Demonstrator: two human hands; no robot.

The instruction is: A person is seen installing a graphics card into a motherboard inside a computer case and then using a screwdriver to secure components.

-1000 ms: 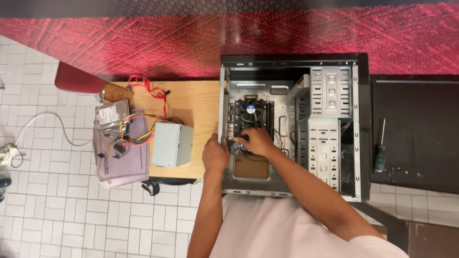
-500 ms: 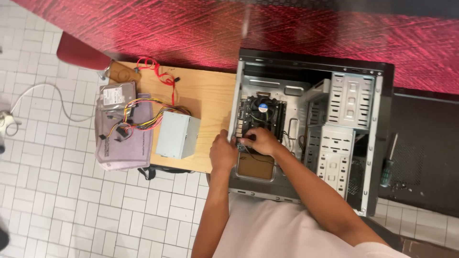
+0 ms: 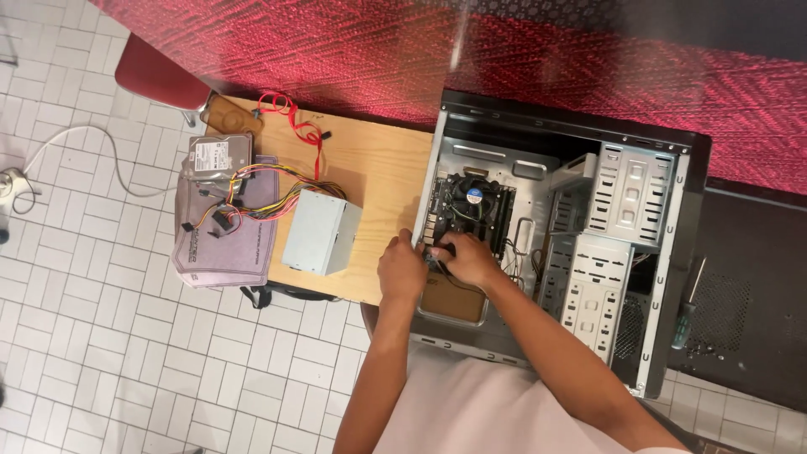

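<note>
Both hands are staying at the motherboard's (image 3: 469,220) lower edge inside the open computer case (image 3: 672,277), which is lying beside the wooden table (image 3: 378,168). Left hand (image 3: 401,271) and right hand (image 3: 467,259) are curling onto it; what they pinch is hidden.

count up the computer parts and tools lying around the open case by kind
power supply: 1
hard drive: 1
red cable: 1
screwdriver: 1
grey bag: 1
total: 5
Both the left hand and the right hand are inside the case, at the motherboard.
</note>
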